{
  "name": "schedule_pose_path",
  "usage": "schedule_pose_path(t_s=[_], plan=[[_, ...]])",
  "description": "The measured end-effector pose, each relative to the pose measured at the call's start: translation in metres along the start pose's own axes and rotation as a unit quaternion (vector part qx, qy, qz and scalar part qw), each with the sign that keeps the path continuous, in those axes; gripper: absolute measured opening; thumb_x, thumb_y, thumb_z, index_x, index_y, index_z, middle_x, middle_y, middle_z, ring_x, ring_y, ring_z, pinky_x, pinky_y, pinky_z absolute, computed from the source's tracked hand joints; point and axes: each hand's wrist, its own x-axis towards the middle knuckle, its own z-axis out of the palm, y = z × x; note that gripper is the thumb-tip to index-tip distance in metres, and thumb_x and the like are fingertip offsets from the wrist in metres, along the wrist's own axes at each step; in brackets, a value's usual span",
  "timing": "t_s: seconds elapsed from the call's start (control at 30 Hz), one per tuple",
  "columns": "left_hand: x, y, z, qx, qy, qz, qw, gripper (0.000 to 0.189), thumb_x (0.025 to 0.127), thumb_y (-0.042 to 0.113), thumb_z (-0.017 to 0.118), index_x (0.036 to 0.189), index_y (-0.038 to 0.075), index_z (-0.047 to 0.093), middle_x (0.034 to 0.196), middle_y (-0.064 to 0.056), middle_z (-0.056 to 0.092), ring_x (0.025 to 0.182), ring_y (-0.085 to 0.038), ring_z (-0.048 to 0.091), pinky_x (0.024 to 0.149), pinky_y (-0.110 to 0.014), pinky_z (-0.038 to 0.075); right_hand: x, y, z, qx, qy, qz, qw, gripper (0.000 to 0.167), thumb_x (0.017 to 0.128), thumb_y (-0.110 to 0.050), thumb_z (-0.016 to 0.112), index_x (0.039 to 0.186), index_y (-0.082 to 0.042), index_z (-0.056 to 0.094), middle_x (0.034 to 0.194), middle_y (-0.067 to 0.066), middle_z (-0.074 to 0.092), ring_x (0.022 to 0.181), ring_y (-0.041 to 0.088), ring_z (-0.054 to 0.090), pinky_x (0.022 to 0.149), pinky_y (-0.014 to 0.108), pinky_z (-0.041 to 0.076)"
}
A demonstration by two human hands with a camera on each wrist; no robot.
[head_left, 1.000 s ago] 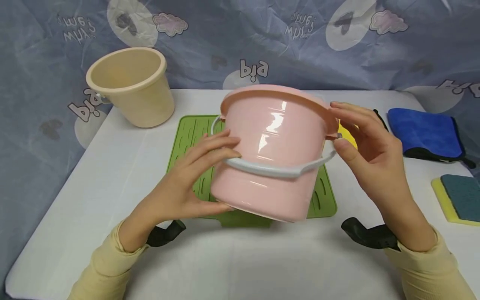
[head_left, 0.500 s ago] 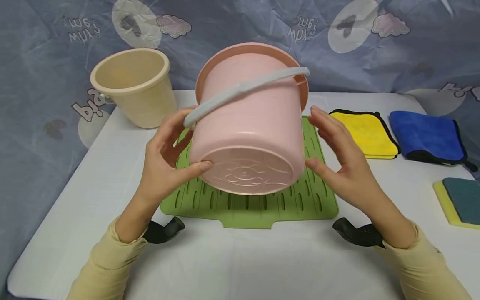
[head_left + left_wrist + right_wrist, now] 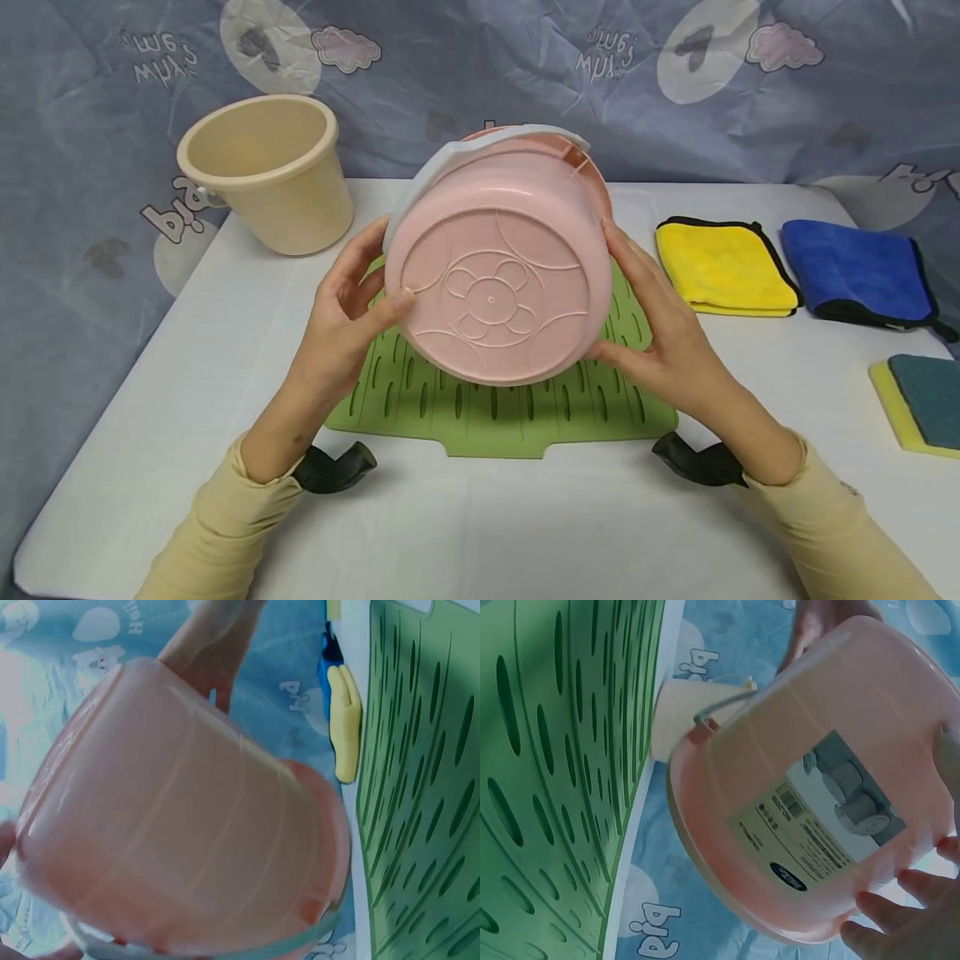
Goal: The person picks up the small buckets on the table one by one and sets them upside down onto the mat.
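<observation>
A pink bucket (image 3: 491, 300) is held up over the green ribbed mat (image 3: 495, 425), tipped so its base with a moulded flower faces the head camera. On its left side my left hand (image 3: 337, 321) grips it, thumb on the base's edge and fingers by the grey handle (image 3: 427, 179). My right hand (image 3: 667, 333) holds the opposite side, fingers along the wall and thumb at the lower edge. A printed label (image 3: 817, 814) shows on the bucket's wall in the right wrist view. The bucket's opening is hidden from the head view.
At the back left of the white table (image 3: 480, 525) stands a beige bucket (image 3: 277, 208). A folded yellow cloth (image 3: 723, 271) and a blue cloth (image 3: 855, 271) lie at the right, with a yellow-green sponge (image 3: 926, 404) nearer. Patterned fabric (image 3: 480, 67) hangs behind.
The pink bucket has tipped from nearly upright until its base faces the head camera, and its handle has swung towards the rim. My right hand has moved left onto the bucket's side.
</observation>
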Motion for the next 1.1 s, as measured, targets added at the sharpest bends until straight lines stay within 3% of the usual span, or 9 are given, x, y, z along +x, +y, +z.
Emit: schedule_pose_path(t_s=[0.1, 0.2, 0.33, 0.43, 0.5, 0.63, 0.87, 1.1], plan=[[0.001, 0.002, 0.000, 0.037, -0.031, -0.021, 0.9986, 0.081, 0.078, 0.010, 0.074, 0.146, 0.014, 0.031, 0.136, -0.012, 0.037, 0.121, -0.031, 0.043, 0.086, -0.039, 0.048, 0.001, 0.005, -0.006, 0.035, -0.017, 0.033, 0.9987, 0.086, 0.084, -0.050, 0.060, 0.146, 0.000, 0.027, 0.149, 0.012, 0.027, 0.132, 0.032, 0.030, 0.105, 0.042, 0.026], [0.008, 0.004, 0.000, 0.107, -0.049, -0.057, 0.9914, 0.081, 0.078, 0.010, 0.074, 0.147, 0.019, 0.032, 0.136, -0.010, 0.036, 0.119, -0.028, 0.046, 0.091, -0.040, 0.045, 0.003, 0.011, -0.011, 0.081, -0.033, 0.090, 0.9921, 0.077, 0.088, -0.041, 0.060, 0.147, -0.006, 0.026, 0.150, 0.007, 0.028, 0.131, 0.028, 0.033, 0.104, 0.038, 0.029], [0.025, 0.000, -0.002, 0.196, -0.043, -0.110, 0.9735, 0.071, 0.082, 0.022, 0.072, 0.144, 0.021, 0.038, 0.133, -0.009, 0.040, 0.110, -0.026, 0.054, 0.089, -0.040, 0.046, 0.008, 0.023, -0.012, 0.143, -0.053, 0.188, 0.9702, 0.062, 0.095, -0.019, 0.056, 0.149, -0.018, 0.027, 0.149, 0.000, 0.028, 0.130, 0.025, 0.035, 0.101, 0.039, 0.035], [0.037, -0.006, -0.004, 0.228, -0.034, -0.150, 0.9613, 0.066, 0.084, 0.029, 0.069, 0.143, 0.022, 0.040, 0.133, -0.010, 0.039, 0.106, -0.025, 0.057, 0.088, -0.041, 0.046, 0.009, 0.036, -0.006, 0.173, -0.072, 0.230, 0.9549, 0.058, 0.097, -0.012, 0.051, 0.149, -0.020, 0.027, 0.147, 0.002, 0.031, 0.127, 0.026, 0.037, 0.096, 0.040, 0.039], [0.041, -0.010, -0.006, 0.245, -0.033, -0.169, 0.9540, 0.065, 0.085, 0.032, 0.067, 0.144, 0.021, 0.039, 0.133, -0.012, 0.038, 0.105, -0.026, 0.058, 0.088, -0.042, 0.044, 0.008, 0.043, -0.003, 0.180, -0.080, 0.238, 0.9512, 0.056, 0.098, -0.014, 0.049, 0.149, -0.019, 0.027, 0.146, 0.005, 0.032, 0.126, 0.028, 0.039, 0.094, 0.037, 0.041], [0.045, -0.014, -0.007, 0.270, -0.036, -0.176, 0.9458, 0.066, 0.086, 0.034, 0.066, 0.144, 0.021, 0.038, 0.132, -0.014, 0.041, 0.101, -0.029, 0.059, 0.089, -0.044, 0.042, 0.005, 0.050, 0.000, 0.189, -0.080, 0.237, 0.9497, 0.054, 0.099, -0.016, 0.048, 0.149, -0.019, 0.027, 0.145, 0.008, 0.034, 0.124, 0.030, 0.041, 0.091, 0.033, 0.042], [0.048, -0.018, -0.008, 0.261, -0.037, -0.170, 0.9495, 0.063, 0.087, 0.032, 0.065, 0.143, 0.020, 0.040, 0.131, -0.013, 0.042, 0.098, -0.029, 0.060, 0.089, -0.043, 0.043, 0.005, 0.053, 0.001, 0.190, -0.078, 0.239, 0.9492, 0.055, 0.099, -0.016, 0.048, 0.149, -0.019, 0.026, 0.146, 0.008, 0.033, 0.124, 0.031, 0.040, 0.091, 0.032, 0.042], [0.061, -0.031, -0.004, 0.291, -0.037, -0.170, 0.9408, 0.063, 0.086, 0.038, 0.066, 0.142, 0.023, 0.042, 0.133, -0.009, 0.043, 0.116, -0.019, 0.045, 0.089, -0.042, 0.041, 0.002, 0.060, -0.006, 0.201, -0.055, 0.249, 0.9459, 0.056, 0.099, -0.013, 0.048, 0.149, -0.019, 0.025, 0.148, 0.008, 0.030, 0.127, 0.028, 0.037, 0.097, 0.033, 0.038]])
